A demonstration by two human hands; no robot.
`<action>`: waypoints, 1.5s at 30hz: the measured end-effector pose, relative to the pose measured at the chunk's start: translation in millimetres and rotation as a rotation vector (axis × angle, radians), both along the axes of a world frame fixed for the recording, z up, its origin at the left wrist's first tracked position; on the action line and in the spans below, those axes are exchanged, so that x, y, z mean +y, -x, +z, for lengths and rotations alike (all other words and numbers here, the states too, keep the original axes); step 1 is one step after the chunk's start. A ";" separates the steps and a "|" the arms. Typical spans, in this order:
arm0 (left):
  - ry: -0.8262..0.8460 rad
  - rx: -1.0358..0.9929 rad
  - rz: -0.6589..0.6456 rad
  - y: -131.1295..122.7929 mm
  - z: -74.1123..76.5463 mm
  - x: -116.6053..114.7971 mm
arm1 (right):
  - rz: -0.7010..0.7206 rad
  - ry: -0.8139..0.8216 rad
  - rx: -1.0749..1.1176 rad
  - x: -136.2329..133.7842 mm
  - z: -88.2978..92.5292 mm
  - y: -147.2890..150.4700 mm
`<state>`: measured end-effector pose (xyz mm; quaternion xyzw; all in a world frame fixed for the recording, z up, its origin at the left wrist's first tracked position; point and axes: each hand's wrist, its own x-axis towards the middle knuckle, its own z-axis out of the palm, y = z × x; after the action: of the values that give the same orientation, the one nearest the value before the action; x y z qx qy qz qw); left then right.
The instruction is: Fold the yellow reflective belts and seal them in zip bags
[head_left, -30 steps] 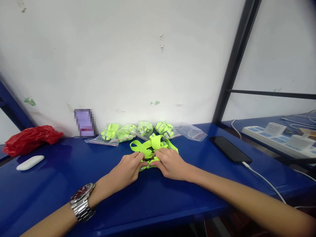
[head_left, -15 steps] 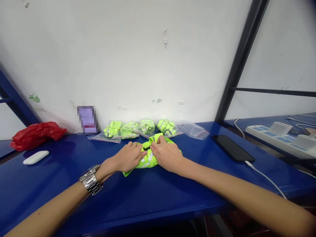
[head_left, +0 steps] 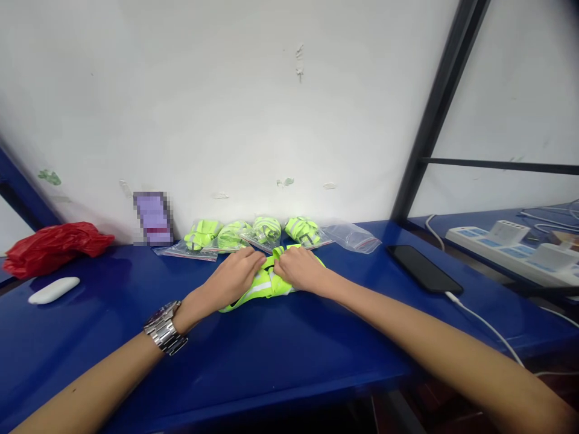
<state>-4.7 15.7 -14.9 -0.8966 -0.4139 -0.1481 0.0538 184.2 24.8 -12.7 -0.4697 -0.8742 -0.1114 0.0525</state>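
Note:
A neon-yellow reflective vest (head_left: 266, 286), bunched up with pale reflective stripes, lies on the blue table (head_left: 253, 355). My left hand (head_left: 237, 274), with a metal watch on its wrist, is closed on the vest's left part. On the right part my right hand (head_left: 301, 268) is closed too, its fingers curled into the fabric. Both hands partly cover the vest, and most fingertips are hidden. Just behind it sit several clear zip bags (head_left: 266, 232) with bundled yellow reflective fabric inside. A flat clear zip bag (head_left: 353, 237) lies to their right.
A red plastic bag (head_left: 56, 244) and a white oval case (head_left: 54, 290) lie at the left. A blurred phone (head_left: 154, 218) leans on the wall. At the right are a black phone (head_left: 423, 268) with a white cable and a power strip (head_left: 511, 247) beyond a dark post.
Both hands have shifted slightly up on the vest, and the fabric between them is pulled into a different fold. The right hand's fingers have curled further over. The view has turned slightly.

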 end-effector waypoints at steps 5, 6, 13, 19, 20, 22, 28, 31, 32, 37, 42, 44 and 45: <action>-0.002 0.148 -0.095 -21.3 9.0 -34.2 | -0.027 0.014 0.036 4.0 -4.2 -3.0; -0.041 0.218 -0.080 -23.8 5.9 -38.4 | -0.031 0.011 0.046 3.8 -5.3 -3.5; -0.213 0.361 -0.101 -17.6 -18.8 -19.7 | 0.067 -0.007 0.201 -10.4 -14.2 -15.5; -0.160 0.271 -0.130 -12.5 -21.4 -16.2 | 0.379 -0.081 0.235 -23.2 -20.9 -36.5; -0.160 0.279 -0.119 -12.5 -21.9 -17.7 | 0.405 -0.091 0.222 -23.4 -21.7 -38.3; -0.155 0.294 -0.098 -12.0 -22.3 -21.8 | 0.431 -0.088 0.191 -23.2 -24.3 -39.2; 0.049 0.172 -0.035 -7.5 -7.5 -38.7 | 0.383 -0.024 0.280 -30.9 -24.4 -33.0; 0.192 0.085 -0.003 -8.3 -1.0 -38.6 | 0.347 0.105 0.318 -30.4 -11.9 -29.6; 0.228 0.055 0.016 -8.8 -1.6 -36.0 | 0.321 0.151 0.315 -27.8 -7.7 -28.1; 0.030 -0.003 0.075 -7.4 -21.3 -14.1 | 0.181 0.249 0.254 -11.1 -5.1 -16.5; -0.119 0.022 0.076 -2.5 -34.7 -1.5 | 0.102 -0.045 0.263 -18.5 -24.6 -6.1; -0.156 0.061 0.071 -1.9 -34.6 0.4 | 0.095 -0.197 0.242 -23.2 -28.1 -6.2; -0.170 0.089 0.063 -2.0 -33.9 0.8 | 0.120 -0.242 0.221 -24.5 -28.2 -7.6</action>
<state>-2.7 16.5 -48.8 -0.8810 -0.4251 -0.1411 0.1526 191.8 0.3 -40.9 -0.4161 -0.8699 -0.1602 0.2109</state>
